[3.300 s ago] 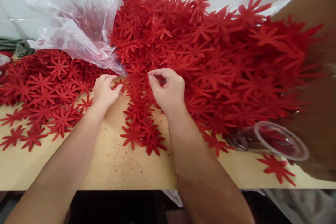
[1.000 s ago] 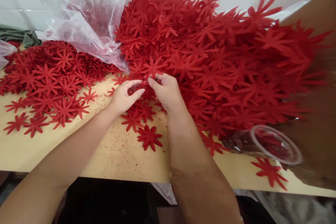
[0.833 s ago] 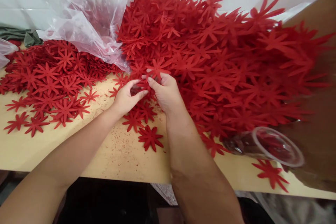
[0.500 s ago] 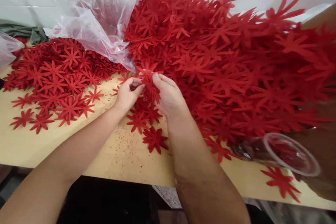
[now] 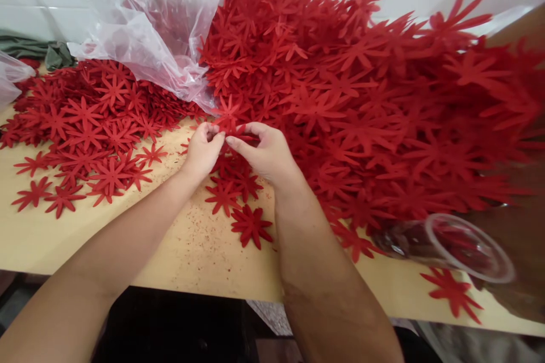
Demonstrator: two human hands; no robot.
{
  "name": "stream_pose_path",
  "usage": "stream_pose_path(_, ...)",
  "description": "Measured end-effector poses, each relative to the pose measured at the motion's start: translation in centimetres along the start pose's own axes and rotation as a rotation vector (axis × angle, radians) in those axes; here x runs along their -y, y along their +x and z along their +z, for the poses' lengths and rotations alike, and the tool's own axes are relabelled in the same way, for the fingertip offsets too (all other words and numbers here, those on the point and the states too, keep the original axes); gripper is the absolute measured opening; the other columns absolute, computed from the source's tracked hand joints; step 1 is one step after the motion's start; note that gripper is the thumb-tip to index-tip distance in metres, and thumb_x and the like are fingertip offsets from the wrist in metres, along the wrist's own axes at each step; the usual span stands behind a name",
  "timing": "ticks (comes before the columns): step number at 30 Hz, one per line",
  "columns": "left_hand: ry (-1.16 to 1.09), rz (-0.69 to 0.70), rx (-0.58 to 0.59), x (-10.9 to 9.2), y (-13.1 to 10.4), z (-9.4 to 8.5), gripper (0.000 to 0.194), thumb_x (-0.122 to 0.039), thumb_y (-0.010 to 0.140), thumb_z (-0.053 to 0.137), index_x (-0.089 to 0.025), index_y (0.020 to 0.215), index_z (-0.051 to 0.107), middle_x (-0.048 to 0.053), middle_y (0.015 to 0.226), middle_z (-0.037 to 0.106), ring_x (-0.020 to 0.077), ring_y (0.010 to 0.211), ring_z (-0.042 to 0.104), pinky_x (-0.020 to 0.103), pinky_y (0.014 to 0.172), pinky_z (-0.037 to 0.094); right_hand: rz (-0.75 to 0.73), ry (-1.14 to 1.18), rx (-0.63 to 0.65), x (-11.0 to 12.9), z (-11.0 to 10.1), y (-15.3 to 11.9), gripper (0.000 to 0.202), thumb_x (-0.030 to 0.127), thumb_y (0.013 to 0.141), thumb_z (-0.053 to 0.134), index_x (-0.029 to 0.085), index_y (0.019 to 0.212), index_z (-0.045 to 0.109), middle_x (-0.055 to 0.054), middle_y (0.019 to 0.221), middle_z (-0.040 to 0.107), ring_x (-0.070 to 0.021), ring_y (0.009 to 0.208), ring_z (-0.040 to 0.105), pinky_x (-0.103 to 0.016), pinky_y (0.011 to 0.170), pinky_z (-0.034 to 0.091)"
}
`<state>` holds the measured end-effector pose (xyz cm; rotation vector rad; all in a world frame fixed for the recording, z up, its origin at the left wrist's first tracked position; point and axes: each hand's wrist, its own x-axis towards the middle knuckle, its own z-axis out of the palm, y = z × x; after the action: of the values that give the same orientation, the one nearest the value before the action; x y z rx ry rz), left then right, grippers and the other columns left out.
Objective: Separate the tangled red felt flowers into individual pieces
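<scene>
Red flower-shaped cutouts with long narrow petals cover much of the table. Between my hands, at the middle of the view, is one red flower cutout [image 5: 229, 115]. My left hand [image 5: 205, 147] pinches its left side between thumb and fingers. From the right, my right hand [image 5: 264, 150] is closed on its petals, thumb and index finger nearly together. Just below the hands lie a few loose flower cutouts, a darker red one [image 5: 251, 226] nearest to me. Part of the held cutout is hidden by my fingers.
A tall heap of red cutouts [image 5: 340, 102] fills the right side, a lower pile [image 5: 85, 125] the left. Behind stands a clear plastic bag [image 5: 157, 51] against the tiled wall. A clear plastic cup [image 5: 430, 244] lies tipped at the right, near the table's [image 5: 204, 255] front edge.
My right hand has turned and its thumb has come down and left, close to my left fingertips. The cutout between my hands has shifted slightly left and tilted.
</scene>
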<state>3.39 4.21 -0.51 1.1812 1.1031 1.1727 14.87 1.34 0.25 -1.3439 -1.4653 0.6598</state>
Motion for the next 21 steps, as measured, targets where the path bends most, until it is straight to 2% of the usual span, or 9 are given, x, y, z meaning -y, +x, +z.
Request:
stream_pose_path(3, -0.095, 0.004, 0.087, -0.2, -0.4, 0.0, 0.012, -0.010, 0.075, 0.055, -0.016, 0.081, 0.047, -0.002, 0.079, 0.056, 0.0061, 0.070, 0.053, 0.023, 0.075, 0.046, 0.042, -0.099, -0.087, -0.3, 0.4, 0.1, 0.005, 0.023, 0.072, 0.056, 0.018, 0.070, 0.055, -0.001, 0.068, 0.062, -0.0134, 0.062, 0.056, -0.030, 0.065, 0.046)
stream_pose_path(6, -0.102, -0.039, 0.176, -0.4, -0.8, 0.0, 0.012, -0.016, 0.074, 0.060, -0.015, 0.083, 0.053, -0.001, 0.079, 0.058, 0.0055, 0.067, 0.053, 0.022, 0.072, 0.045, 0.069, -0.215, -0.111, 0.0, 0.3, 0.2, 0.008, 0.023, 0.075, 0.052, 0.019, 0.068, 0.053, -0.001, 0.063, 0.059, -0.0136, 0.057, 0.053, -0.028, 0.059, 0.042)
stream_pose_path(10, -0.062, -0.032, 0.223, -0.4, -0.8, -0.1, 0.009, -0.020, 0.074, 0.061, -0.015, 0.078, 0.055, -0.002, 0.071, 0.058, 0.0043, 0.059, 0.048, 0.020, 0.064, 0.043, 0.068, -0.377, -0.146, 0.9, 0.0, 0.1, 0.018, 0.031, 0.078, 0.050, 0.021, 0.063, 0.051, 0.001, 0.053, 0.051, -0.0134, 0.051, 0.044, -0.028, 0.055, 0.036)
stream_pose_path(13, 0.009, 0.031, 0.211, -0.3, -0.6, 0.0, 0.008, -0.020, 0.073, 0.061, -0.014, 0.073, 0.056, -0.003, 0.066, 0.056, 0.0046, 0.058, 0.047, 0.021, 0.064, 0.042, 0.055, -0.429, -0.169, 1.1, -0.1, 0.1, 0.022, 0.034, 0.079, 0.050, 0.021, 0.061, 0.049, 0.002, 0.050, 0.047, -0.0130, 0.049, 0.040, -0.028, 0.054, 0.034)
stream_pose_path(16, 0.125, 0.117, 0.151, 0.0, -0.3, 0.1, 0.010, -0.021, 0.074, 0.059, -0.015, 0.067, 0.055, -0.004, 0.063, 0.054, 0.0054, 0.057, 0.045, 0.021, 0.063, 0.040, 0.045, -0.410, -0.172, 0.8, 0.1, 0.2, 0.025, 0.036, 0.081, 0.047, 0.021, 0.061, 0.048, 0.001, 0.053, 0.050, -0.0136, 0.052, 0.043, -0.028, 0.056, 0.036)
stream_pose_path(18, 0.200, 0.146, 0.097, 0.2, -0.1, 0.1, 0.012, -0.022, 0.075, 0.057, -0.016, 0.066, 0.053, -0.004, 0.061, 0.053, 0.0059, 0.055, 0.043, 0.022, 0.061, 0.039, 0.059, -0.356, -0.156, 0.5, 0.3, 0.3, 0.023, 0.035, 0.081, 0.047, 0.021, 0.064, 0.049, -0.001, 0.059, 0.055, -0.0141, 0.057, 0.048, -0.029, 0.059, 0.040)
stream_pose_path(21, 0.266, 0.126, 0.047, 0.7, 0.4, -0.1, 0.013, -0.023, 0.075, 0.056, -0.016, 0.065, 0.050, -0.005, 0.059, 0.050, 0.0067, 0.054, 0.041, 0.022, 0.059, 0.037, 0.038, -0.263, -0.158, 1.0, -0.1, 0.0, 0.013, 0.031, 0.078, 0.052, 0.018, 0.077, 0.054, -0.005, 0.078, 0.061, -0.0158, 0.071, 0.056, -0.031, 0.068, 0.046)
